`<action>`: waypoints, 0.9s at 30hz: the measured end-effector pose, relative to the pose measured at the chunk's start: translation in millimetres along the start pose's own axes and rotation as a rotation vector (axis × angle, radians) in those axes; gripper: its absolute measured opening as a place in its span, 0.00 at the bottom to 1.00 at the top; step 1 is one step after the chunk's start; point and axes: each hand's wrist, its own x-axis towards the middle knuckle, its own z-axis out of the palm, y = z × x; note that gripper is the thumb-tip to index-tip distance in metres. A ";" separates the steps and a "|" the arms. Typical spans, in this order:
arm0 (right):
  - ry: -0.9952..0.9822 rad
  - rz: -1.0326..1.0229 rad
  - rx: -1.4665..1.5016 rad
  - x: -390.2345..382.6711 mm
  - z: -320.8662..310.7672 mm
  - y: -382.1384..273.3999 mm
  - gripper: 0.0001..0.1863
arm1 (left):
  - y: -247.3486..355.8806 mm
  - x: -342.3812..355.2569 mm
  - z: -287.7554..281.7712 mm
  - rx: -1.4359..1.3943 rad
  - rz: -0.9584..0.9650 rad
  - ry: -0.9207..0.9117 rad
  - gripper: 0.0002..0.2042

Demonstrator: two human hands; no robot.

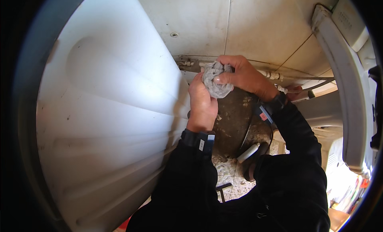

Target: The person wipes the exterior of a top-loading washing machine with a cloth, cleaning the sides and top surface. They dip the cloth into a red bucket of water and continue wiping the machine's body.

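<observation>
A crumpled grey-white rag (216,90) is bunched up between my two hands, in front of the lower wall. My left hand (202,103) cups it from the left and below, fingers closed against its side. From the right, my right hand (248,77) grips the same rag, with the thumb pressed across its front and the fingers curled over its top. Part of the rag is hidden behind my fingers. Both wrists carry dark straps with small box-shaped devices.
A large white moulded panel (107,92) fills the left side. Behind my hands stands a tiled wall (199,24), with pipe fittings (271,75) along its base. A white fixture (343,72) hangs at right. On the dirty floor (231,124) lies a white bottle (248,153).
</observation>
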 end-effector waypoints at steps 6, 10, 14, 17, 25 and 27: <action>0.316 -0.248 -0.314 -11.7 7.7 32.6 0.28 | -14.2 0.1 7.7 0.213 0.137 0.095 0.07; 0.192 -0.122 0.124 -20.4 -8.5 45.7 0.35 | -16.5 -3.8 13.6 0.271 0.094 0.014 0.06; 0.014 -0.073 0.630 -26.0 -1.1 64.3 0.38 | -21.0 -3.1 19.4 0.367 0.157 -0.031 0.05; -0.048 -0.029 0.703 -28.3 -2.2 78.4 0.32 | -16.9 -4.6 13.6 0.556 0.074 0.002 0.07; 0.212 0.047 0.613 -21.3 -9.0 80.0 0.23 | -14.6 -15.8 24.4 0.882 0.345 0.158 0.05; 0.304 -0.007 0.522 -11.4 -9.6 70.0 0.18 | -16.4 -23.7 32.0 0.875 0.511 0.155 0.05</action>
